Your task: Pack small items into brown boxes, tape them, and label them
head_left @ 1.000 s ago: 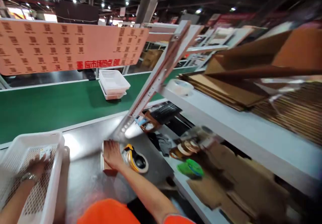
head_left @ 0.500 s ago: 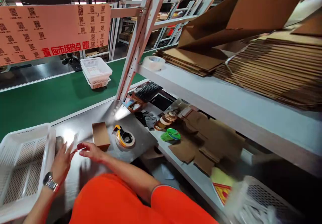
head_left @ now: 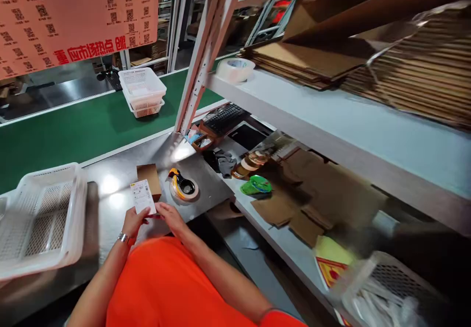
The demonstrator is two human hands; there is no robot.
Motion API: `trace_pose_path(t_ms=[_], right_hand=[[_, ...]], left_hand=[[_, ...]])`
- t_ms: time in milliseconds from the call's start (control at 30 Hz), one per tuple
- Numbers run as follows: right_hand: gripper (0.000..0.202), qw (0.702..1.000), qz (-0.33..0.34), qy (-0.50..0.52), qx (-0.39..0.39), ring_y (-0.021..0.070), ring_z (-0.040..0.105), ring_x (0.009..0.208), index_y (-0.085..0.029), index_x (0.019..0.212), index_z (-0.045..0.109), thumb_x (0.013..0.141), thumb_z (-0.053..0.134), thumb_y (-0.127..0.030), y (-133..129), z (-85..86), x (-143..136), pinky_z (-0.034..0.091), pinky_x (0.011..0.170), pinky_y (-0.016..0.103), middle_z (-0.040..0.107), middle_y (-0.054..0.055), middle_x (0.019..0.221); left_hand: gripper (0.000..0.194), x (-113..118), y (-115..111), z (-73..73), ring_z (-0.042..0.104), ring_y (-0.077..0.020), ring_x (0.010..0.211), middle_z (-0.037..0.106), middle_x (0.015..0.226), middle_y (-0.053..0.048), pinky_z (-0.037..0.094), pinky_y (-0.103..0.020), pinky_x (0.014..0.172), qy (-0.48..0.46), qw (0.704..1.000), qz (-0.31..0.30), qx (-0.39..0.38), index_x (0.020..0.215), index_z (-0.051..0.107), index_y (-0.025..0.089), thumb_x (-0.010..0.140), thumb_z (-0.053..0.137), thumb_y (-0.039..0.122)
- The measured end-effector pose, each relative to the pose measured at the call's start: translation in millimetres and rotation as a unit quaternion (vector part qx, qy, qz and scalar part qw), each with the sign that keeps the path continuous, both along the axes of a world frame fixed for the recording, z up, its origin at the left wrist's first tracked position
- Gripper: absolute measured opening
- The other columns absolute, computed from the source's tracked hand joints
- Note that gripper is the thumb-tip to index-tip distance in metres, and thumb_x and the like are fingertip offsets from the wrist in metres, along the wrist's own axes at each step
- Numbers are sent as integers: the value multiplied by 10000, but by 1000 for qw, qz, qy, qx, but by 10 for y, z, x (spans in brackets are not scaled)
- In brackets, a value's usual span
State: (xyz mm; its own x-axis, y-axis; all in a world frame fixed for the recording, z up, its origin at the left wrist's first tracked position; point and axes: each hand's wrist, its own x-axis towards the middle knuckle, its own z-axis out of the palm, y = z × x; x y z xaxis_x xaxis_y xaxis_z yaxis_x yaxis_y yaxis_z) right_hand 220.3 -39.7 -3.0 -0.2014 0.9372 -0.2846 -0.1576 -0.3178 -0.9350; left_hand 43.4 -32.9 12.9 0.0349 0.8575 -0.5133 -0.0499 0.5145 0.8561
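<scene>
Both hands meet over the steel worktop (head_left: 117, 180) in front of my orange shirt. My left hand (head_left: 133, 221) holds a white printed label slip (head_left: 141, 197) upright by its lower edge. My right hand (head_left: 170, 216) pinches the same slip at its bottom right corner. Just beyond the slip sits a small brown cardboard box (head_left: 149, 179). A yellow and black tape dispenser (head_left: 183, 186) lies to the right of the box. An empty white mesh basket (head_left: 40, 216) stands at the left of the worktop.
A green conveyor belt (head_left: 73, 131) runs behind, carrying stacked white baskets (head_left: 143, 91). A slanted metal post (head_left: 200, 67) rises from the worktop. The shelf at right holds a tape roll (head_left: 235, 68) and flat cardboard stacks (head_left: 368, 67). Below lie a keyboard (head_left: 225, 118), gloves and cardboard scraps.
My left hand left the basket with the slip and my right hand came off the box. Both hands now hold the slip upright close to my body. The view dropped lower.
</scene>
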Motion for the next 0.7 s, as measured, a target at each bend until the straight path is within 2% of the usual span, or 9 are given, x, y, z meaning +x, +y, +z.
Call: trace_pose_path(t_ms=[100, 200, 367, 567, 700], right_hand=[[687, 994, -30, 77, -69, 300, 790, 1093, -220, 1032, 863, 729, 900, -836, -93, -15, 76, 615, 993, 444, 856, 110, 1091], [673, 990, -38, 104, -89, 308, 804, 1122, -202, 1012, 879, 676, 979, -776, -126, -2, 119, 612, 1019, 438, 871, 124, 1090], [679, 989, -50, 101, -92, 323, 814, 1101, -195, 980, 878, 631, 1008, -762, -119, -18, 142, 622, 1020, 465, 881, 124, 1078], [677, 993, -25, 85, -83, 334, 816, 1111, -214, 968, 893, 616, 989, -784, -105, -41, 181, 615, 1030, 489, 888, 102, 1012], [705, 995, -32, 52, -73, 340, 816, 1081, -211, 950, 899, 602, 971, -819, -87, -71, 204, 622, 996, 491, 891, 112, 996]], left_hand=[[505, 59, 22, -23, 825, -262, 811, 878, 1027, -168, 576, -279, 570, 11, 999, 53, 0, 958, 833, 134, 702, 1019, 527], [507, 89, 19, -46, 827, -276, 828, 881, 1053, -184, 592, -290, 575, 15, 997, 75, 2, 964, 845, 116, 696, 1022, 509], [527, 147, -31, -77, 840, -297, 862, 880, 1089, -208, 620, -314, 617, 14, 997, 81, 9, 999, 864, 100, 699, 1010, 508], [465, 187, -57, -69, 830, -260, 818, 886, 1086, -187, 599, -289, 607, 8, 996, 86, 9, 1020, 864, 117, 735, 985, 464], [509, 211, -56, -75, 839, -277, 871, 876, 1112, -197, 604, -298, 649, 14, 998, 59, -3, 1057, 843, 118, 764, 969, 515]])
